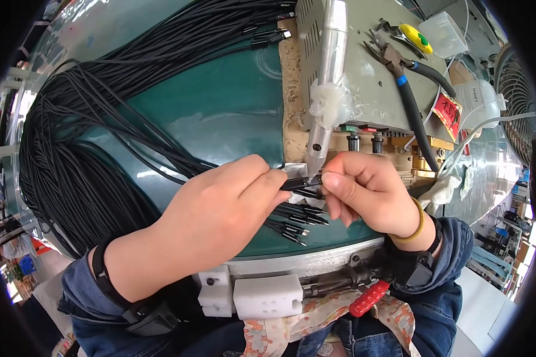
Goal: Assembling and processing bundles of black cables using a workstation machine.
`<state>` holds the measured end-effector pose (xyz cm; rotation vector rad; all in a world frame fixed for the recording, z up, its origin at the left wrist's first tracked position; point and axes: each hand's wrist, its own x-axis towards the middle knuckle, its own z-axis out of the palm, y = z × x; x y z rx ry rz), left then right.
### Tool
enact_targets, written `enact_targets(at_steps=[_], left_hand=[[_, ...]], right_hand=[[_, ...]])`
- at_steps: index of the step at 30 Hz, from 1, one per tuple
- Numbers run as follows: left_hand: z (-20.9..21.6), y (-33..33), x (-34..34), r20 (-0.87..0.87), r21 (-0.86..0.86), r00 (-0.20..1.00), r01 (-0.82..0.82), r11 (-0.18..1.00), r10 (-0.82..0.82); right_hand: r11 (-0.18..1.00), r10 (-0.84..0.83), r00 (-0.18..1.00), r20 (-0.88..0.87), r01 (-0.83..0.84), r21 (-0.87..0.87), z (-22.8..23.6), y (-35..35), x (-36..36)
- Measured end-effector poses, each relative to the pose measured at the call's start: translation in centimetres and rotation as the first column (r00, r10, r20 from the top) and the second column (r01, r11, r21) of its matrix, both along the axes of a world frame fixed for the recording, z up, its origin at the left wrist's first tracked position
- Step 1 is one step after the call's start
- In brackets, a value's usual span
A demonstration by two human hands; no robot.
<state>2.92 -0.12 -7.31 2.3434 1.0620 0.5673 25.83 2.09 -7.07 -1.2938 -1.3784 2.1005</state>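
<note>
Left hand: the bare left hand (220, 202), thumb and fingers pinched together on the slim black plastic cable connector (295, 184).
Right hand: the bare right hand (369, 190), thumb and forefinger closed on its far end; whether that end is a separate piece, cannot tell.
Connector: between both hands, just under the tip of the slanted silver metal tube (333, 53), over the glossy dark-green work mat (220, 89). Contact with tip unclear.
Tube risk: fingertips very near the tip; if hot, a small slip could burn skin or mark the casing.
Blob: cloudy whitish lump (329, 102) around the tube; a loose bit could drop onto the connector.
Cable drag: thick heap of thin black cables (83, 196) at left; a snag there might tug the connector out of line.
Loose ends: black plugs with metal tips (295, 229) nearby, below the hands; a low wrist could scatter them.
</note>
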Motion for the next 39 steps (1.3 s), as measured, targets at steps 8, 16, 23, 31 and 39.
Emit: enact_targets(at_steps=[8,16,23,31,39], left_hand=[[-0.2,0.0,0.1,0.073,0.051,0.997,0.023,0.998,-0.027],[-0.3,0.3,0.0,0.020,0.310,0.999,0.035,0.950,-0.044],[-0.3,-0.2,-0.4,0.029,0.231,0.988,0.142,0.962,-0.153],[0.9,-0.2,-0.1,-0.038,0.178,0.981,0.195,0.965,-0.191],[-0.1,-1.3,-0.2,-0.327,0.136,0.940,0.154,0.979,-0.103]], right_hand=[[0.999,0.032,0.999,-0.018,-0.031,0.028,-0.1,-0.2,0.5],[0.983,-0.043,0.987,-0.156,0.070,0.168,-0.8,-0.8,0.4],[0.949,0.261,0.965,-0.002,-0.256,0.186,0.1,0.2,1.1],[0.781,0.412,0.905,0.108,-0.411,0.471,1.0,0.2,1.5],[0.667,0.233,0.920,0.315,-0.387,0.637,5.1,-6.3,5.7]])
